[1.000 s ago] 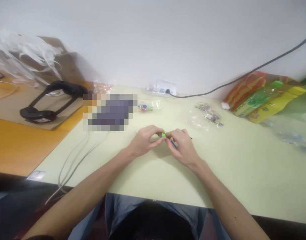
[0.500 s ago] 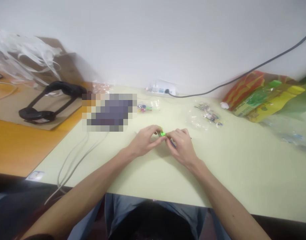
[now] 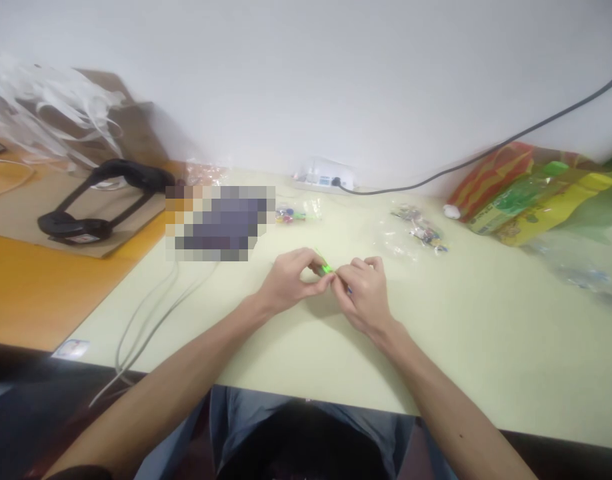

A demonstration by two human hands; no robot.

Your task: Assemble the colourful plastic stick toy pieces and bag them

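My two hands meet over the middle of the pale table. A small bright green plastic piece (image 3: 327, 269) sits pinched between the thumb and fingers of my left hand (image 3: 291, 280). Touching it from the other side, my right hand (image 3: 363, 290) has its thumb and forefinger pressed together at the piece's end. A bit of something blue (image 3: 351, 290) shows under the right fingers; most of it is hidden, so its kind cannot be made out.
Behind my hands lie clear bags of small colourful parts (image 3: 291, 215) and more parts (image 3: 426, 235). A blurred-out dark device (image 3: 221, 223) with cables is at left, near a black frame-like object (image 3: 76, 227). A power strip (image 3: 326, 177) and a green-capped bottle (image 3: 511, 197) stand by the wall.
The right fingers have curled in closer, covering more of the blue bit. The green piece shows a little more and stays between both hands.
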